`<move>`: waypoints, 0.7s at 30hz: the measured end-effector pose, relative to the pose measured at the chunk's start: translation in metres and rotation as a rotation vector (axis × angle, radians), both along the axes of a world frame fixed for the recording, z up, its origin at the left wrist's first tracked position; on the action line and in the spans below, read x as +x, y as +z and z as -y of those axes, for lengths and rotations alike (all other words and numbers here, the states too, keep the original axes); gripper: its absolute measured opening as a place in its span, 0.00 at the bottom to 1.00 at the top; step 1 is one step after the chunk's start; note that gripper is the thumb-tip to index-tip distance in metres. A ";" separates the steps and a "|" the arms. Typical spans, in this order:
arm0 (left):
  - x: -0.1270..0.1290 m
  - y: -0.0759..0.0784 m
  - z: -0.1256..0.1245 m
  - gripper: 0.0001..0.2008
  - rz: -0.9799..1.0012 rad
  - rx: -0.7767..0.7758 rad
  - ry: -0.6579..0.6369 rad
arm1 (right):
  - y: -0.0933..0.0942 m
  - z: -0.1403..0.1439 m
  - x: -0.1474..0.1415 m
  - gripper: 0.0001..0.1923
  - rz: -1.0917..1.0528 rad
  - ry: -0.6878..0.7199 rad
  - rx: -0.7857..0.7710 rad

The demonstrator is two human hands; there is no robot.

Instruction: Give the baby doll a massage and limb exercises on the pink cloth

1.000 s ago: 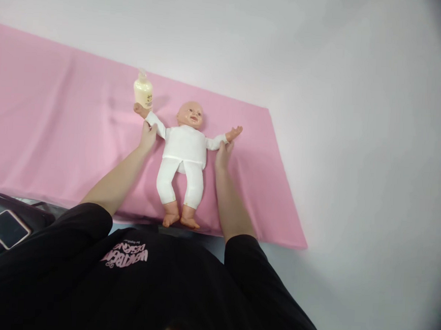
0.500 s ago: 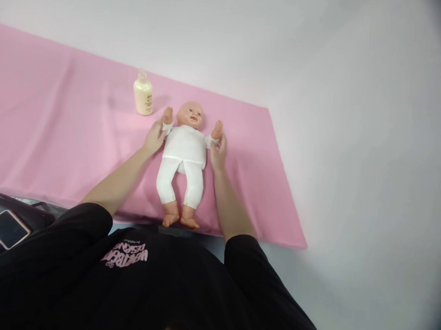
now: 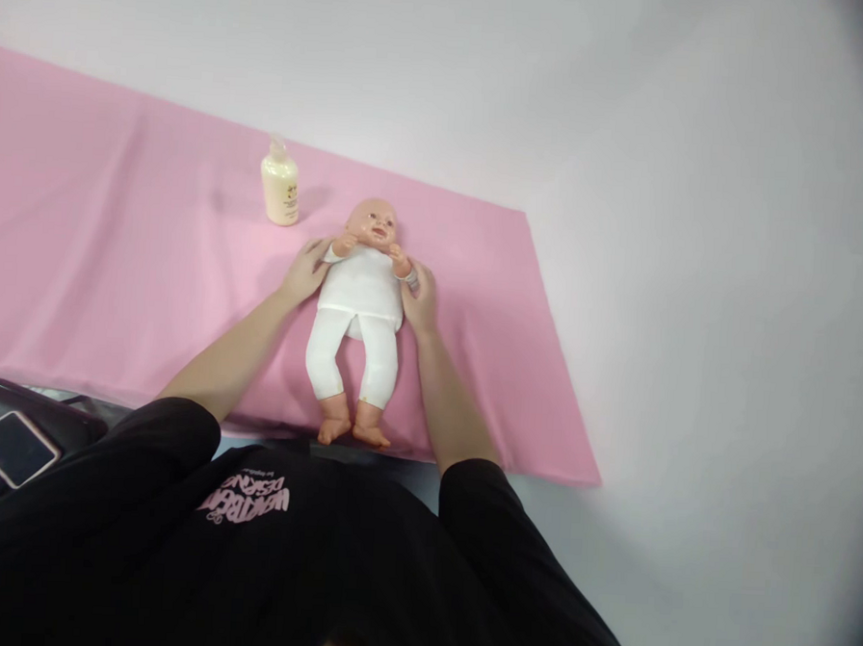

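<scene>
A baby doll [image 3: 362, 295] in a white suit lies on its back on a pink cloth [image 3: 116, 268], head away from me. My left hand [image 3: 305, 272] grips the doll's arm on the left side. My right hand [image 3: 419, 299] grips the arm on the right side. Both doll arms are folded in over its chest, with its small hands just below the chin. The doll's bare feet point toward me near the cloth's front edge.
A cream pump bottle [image 3: 281, 184] stands on the cloth just left of the doll's head. A phone [image 3: 14, 448] lies on a dark bag at the lower left. White surface lies beyond the cloth's right edge [image 3: 559, 368].
The doll's arms were spread wide, then raised beside its head, and are now folded onto its chest. My hands moved inward with them. The bottle has not moved.
</scene>
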State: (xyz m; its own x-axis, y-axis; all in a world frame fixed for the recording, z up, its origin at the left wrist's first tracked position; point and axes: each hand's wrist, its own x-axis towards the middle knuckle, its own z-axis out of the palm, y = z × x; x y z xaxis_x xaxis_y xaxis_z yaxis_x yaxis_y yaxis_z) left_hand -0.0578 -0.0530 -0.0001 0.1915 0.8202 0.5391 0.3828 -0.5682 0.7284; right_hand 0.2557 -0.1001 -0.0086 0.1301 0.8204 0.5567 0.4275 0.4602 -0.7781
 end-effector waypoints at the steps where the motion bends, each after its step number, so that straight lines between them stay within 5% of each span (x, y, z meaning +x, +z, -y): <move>1: -0.001 0.000 0.000 0.29 0.027 -0.005 0.009 | -0.001 0.000 0.000 0.25 -0.017 -0.007 0.004; 8: -0.002 -0.013 -0.011 0.38 0.241 -0.053 0.023 | -0.012 -0.007 0.006 0.31 -0.085 -0.016 -0.020; 21: -0.007 -0.025 -0.022 0.31 0.454 -0.183 0.185 | -0.025 -0.016 0.012 0.35 -0.125 -0.029 -0.016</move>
State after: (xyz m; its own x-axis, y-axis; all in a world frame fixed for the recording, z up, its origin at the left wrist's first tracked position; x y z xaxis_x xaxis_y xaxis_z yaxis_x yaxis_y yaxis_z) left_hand -0.0648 -0.0309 -0.0254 -0.1849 0.9068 0.3789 0.0873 -0.3689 0.9254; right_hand 0.2676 -0.0837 -0.0339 0.2219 0.8242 0.5211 0.3394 0.4357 -0.8337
